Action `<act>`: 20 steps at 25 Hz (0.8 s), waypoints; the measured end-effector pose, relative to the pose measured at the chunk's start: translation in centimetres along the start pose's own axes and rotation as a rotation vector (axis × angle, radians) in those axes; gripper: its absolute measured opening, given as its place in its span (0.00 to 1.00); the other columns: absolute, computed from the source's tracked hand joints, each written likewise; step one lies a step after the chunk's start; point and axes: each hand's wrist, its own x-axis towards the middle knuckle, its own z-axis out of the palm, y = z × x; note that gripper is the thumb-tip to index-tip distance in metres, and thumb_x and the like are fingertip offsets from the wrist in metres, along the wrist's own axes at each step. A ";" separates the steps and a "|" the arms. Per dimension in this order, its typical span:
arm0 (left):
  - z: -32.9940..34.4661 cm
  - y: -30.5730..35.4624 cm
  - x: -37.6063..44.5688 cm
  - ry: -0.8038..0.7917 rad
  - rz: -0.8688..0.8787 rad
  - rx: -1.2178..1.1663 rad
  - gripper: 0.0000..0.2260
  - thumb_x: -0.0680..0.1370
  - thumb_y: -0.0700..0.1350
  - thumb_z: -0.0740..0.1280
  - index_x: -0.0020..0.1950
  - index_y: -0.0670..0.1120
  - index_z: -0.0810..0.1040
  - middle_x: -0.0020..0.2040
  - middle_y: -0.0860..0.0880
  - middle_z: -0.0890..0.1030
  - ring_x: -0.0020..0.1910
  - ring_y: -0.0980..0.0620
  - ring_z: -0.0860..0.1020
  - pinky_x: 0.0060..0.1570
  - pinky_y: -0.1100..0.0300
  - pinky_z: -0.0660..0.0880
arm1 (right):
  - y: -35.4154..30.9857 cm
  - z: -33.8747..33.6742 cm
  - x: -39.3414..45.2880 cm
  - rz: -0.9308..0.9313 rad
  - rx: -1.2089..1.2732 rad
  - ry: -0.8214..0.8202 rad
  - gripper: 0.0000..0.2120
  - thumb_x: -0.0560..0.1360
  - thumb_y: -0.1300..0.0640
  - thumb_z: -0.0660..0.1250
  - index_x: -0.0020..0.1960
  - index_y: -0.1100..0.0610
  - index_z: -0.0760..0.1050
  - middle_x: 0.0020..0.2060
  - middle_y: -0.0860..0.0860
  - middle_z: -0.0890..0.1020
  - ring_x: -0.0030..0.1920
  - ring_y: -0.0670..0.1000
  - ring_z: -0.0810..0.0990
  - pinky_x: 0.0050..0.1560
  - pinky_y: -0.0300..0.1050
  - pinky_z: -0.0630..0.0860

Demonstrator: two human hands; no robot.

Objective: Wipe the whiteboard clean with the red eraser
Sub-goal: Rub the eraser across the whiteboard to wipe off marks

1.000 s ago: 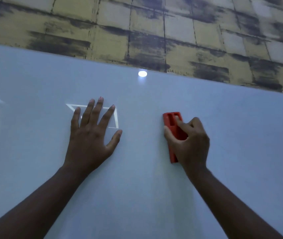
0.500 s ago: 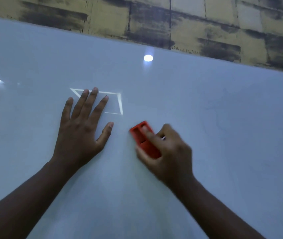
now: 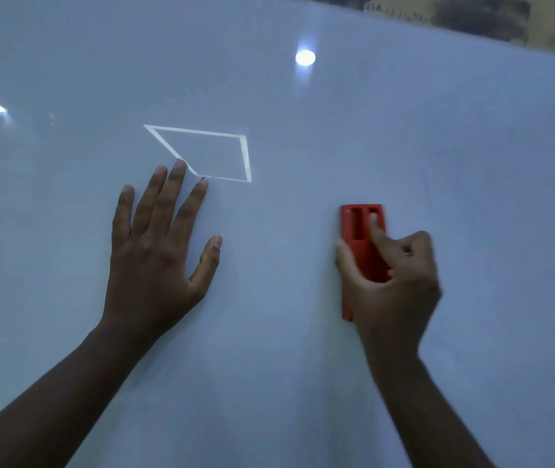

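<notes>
The whiteboard fills almost the whole head view. My right hand grips the red eraser and holds it upright against the board, right of centre. My left hand lies flat on the board with its fingers spread. Just above its fingertips is a bright four-sided outline on the glossy surface; I cannot tell whether it is drawn or reflected. The eraser stands well to the right of that outline and a little below it.
Bright spots of reflected light show on the board near the top and at the left edge. A strip of yellow, dark-stained brick-patterned wall runs above the board at the top right.
The eraser swung left and tilted towards my left thumb, then came back right and stands upright again. The view dropped, so less wall shows. My left hand slid below the outline.
</notes>
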 end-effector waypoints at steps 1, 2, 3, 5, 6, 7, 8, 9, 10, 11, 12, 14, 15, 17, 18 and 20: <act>-0.1 0.1 -0.4 -0.004 -0.009 0.000 0.30 0.85 0.54 0.58 0.85 0.43 0.63 0.86 0.42 0.58 0.86 0.43 0.56 0.83 0.38 0.51 | -1.4 0.4 -1.9 -0.069 0.006 -0.060 0.24 0.73 0.46 0.75 0.67 0.49 0.82 0.43 0.51 0.73 0.40 0.54 0.76 0.43 0.50 0.77; -0.3 0.3 -0.9 -0.010 -0.017 -0.001 0.29 0.85 0.54 0.59 0.85 0.44 0.63 0.86 0.42 0.58 0.86 0.43 0.56 0.83 0.38 0.52 | -2.6 0.5 -4.2 -0.151 0.007 -0.129 0.24 0.73 0.46 0.74 0.68 0.49 0.82 0.44 0.51 0.74 0.42 0.55 0.76 0.42 0.49 0.77; -0.4 0.2 -1.4 -0.013 -0.015 -0.003 0.29 0.85 0.54 0.59 0.85 0.44 0.62 0.86 0.42 0.58 0.86 0.43 0.55 0.83 0.38 0.52 | -3.5 0.5 -6.6 -0.242 0.005 -0.189 0.24 0.74 0.45 0.73 0.69 0.49 0.82 0.44 0.52 0.75 0.42 0.55 0.77 0.41 0.49 0.77; -0.7 -0.1 -2.3 -0.042 -0.003 -0.023 0.30 0.85 0.53 0.59 0.85 0.44 0.61 0.86 0.42 0.57 0.86 0.43 0.54 0.83 0.39 0.51 | -4.3 -0.2 -10.8 -0.379 0.008 -0.294 0.23 0.74 0.46 0.73 0.68 0.50 0.82 0.44 0.53 0.77 0.41 0.55 0.76 0.37 0.50 0.78; -0.8 -0.1 -3.1 -0.056 -0.004 -0.027 0.30 0.85 0.53 0.58 0.85 0.44 0.60 0.86 0.42 0.56 0.86 0.43 0.53 0.84 0.39 0.50 | -4.1 -0.7 -12.1 -0.411 0.007 -0.336 0.23 0.74 0.46 0.74 0.68 0.50 0.82 0.43 0.53 0.77 0.40 0.55 0.76 0.35 0.51 0.77; -1.0 -0.1 -4.1 -0.062 -0.013 -0.023 0.30 0.85 0.53 0.58 0.86 0.43 0.59 0.86 0.42 0.56 0.86 0.43 0.53 0.84 0.39 0.50 | -3.7 -1.3 -12.7 -0.428 0.001 -0.370 0.23 0.74 0.46 0.75 0.67 0.50 0.82 0.43 0.52 0.77 0.40 0.54 0.76 0.35 0.51 0.77; -1.1 -0.1 -5.2 -0.061 -0.020 -0.014 0.30 0.85 0.53 0.58 0.85 0.43 0.60 0.86 0.42 0.56 0.86 0.43 0.53 0.84 0.39 0.50 | -3.2 -1.9 -12.5 -0.434 -0.001 -0.387 0.22 0.74 0.46 0.75 0.67 0.49 0.82 0.42 0.52 0.77 0.40 0.55 0.76 0.35 0.51 0.77; -1.4 -0.1 -6.3 -0.053 -0.022 -0.008 0.30 0.85 0.52 0.58 0.85 0.43 0.60 0.86 0.42 0.56 0.86 0.43 0.54 0.83 0.39 0.51 | -2.6 -2.4 -11.9 -0.411 -0.006 -0.388 0.22 0.74 0.46 0.75 0.67 0.48 0.83 0.42 0.51 0.77 0.39 0.55 0.76 0.36 0.51 0.77; -1.6 0.0 -6.9 -0.046 -0.019 -0.005 0.29 0.85 0.52 0.59 0.85 0.43 0.60 0.86 0.41 0.56 0.86 0.42 0.54 0.83 0.39 0.51 | -2.0 -2.8 -10.9 -0.354 -0.019 -0.367 0.22 0.74 0.46 0.74 0.67 0.47 0.83 0.41 0.51 0.77 0.39 0.55 0.76 0.36 0.51 0.77; -1.7 -0.1 -7.6 -0.054 -0.016 0.002 0.29 0.86 0.52 0.59 0.86 0.43 0.60 0.86 0.41 0.57 0.86 0.41 0.55 0.83 0.39 0.50 | -1.2 -3.3 -9.9 -0.259 -0.042 -0.322 0.23 0.73 0.46 0.75 0.67 0.46 0.82 0.41 0.51 0.76 0.39 0.55 0.77 0.37 0.51 0.77; -2.0 0.0 -8.4 -0.076 -0.018 0.007 0.29 0.86 0.52 0.59 0.86 0.43 0.59 0.86 0.41 0.56 0.86 0.41 0.55 0.83 0.40 0.50 | -0.3 -4.0 -9.3 -0.145 -0.070 -0.278 0.24 0.72 0.46 0.76 0.67 0.45 0.82 0.42 0.50 0.75 0.39 0.54 0.77 0.38 0.50 0.78; -2.2 0.2 -9.7 -0.092 -0.045 -0.001 0.29 0.87 0.52 0.59 0.86 0.44 0.58 0.86 0.40 0.56 0.86 0.40 0.54 0.84 0.40 0.48 | 1.7 -5.3 -8.5 0.046 -0.117 -0.204 0.27 0.70 0.46 0.79 0.69 0.43 0.81 0.43 0.48 0.74 0.40 0.51 0.77 0.41 0.48 0.78; -2.2 0.5 -10.4 -0.096 -0.057 -0.007 0.29 0.87 0.52 0.59 0.86 0.44 0.58 0.86 0.40 0.56 0.85 0.39 0.54 0.84 0.40 0.47 | 2.6 -6.0 -8.8 0.108 -0.126 -0.181 0.27 0.71 0.45 0.80 0.69 0.43 0.80 0.44 0.47 0.73 0.40 0.48 0.75 0.41 0.47 0.78; -2.4 0.9 -11.9 -0.110 -0.074 -0.008 0.29 0.87 0.52 0.59 0.86 0.44 0.57 0.86 0.39 0.56 0.85 0.39 0.54 0.83 0.40 0.47 | 3.6 -6.9 -10.2 0.161 -0.127 -0.149 0.27 0.72 0.45 0.80 0.70 0.46 0.80 0.45 0.47 0.72 0.41 0.46 0.73 0.42 0.43 0.77; -2.5 1.1 -12.5 -0.112 -0.082 -0.011 0.29 0.87 0.51 0.59 0.86 0.43 0.57 0.86 0.39 0.56 0.85 0.38 0.53 0.83 0.39 0.47 | 3.7 -7.2 -11.1 0.182 -0.121 -0.137 0.27 0.73 0.46 0.80 0.71 0.47 0.79 0.45 0.48 0.72 0.42 0.46 0.73 0.42 0.43 0.77; -2.5 1.5 -13.7 -0.125 -0.101 -0.009 0.29 0.86 0.51 0.60 0.86 0.43 0.58 0.86 0.39 0.56 0.86 0.38 0.53 0.83 0.38 0.48 | 3.4 -7.1 -12.7 0.260 -0.087 -0.115 0.28 0.74 0.47 0.79 0.71 0.49 0.79 0.47 0.50 0.72 0.44 0.47 0.73 0.45 0.44 0.79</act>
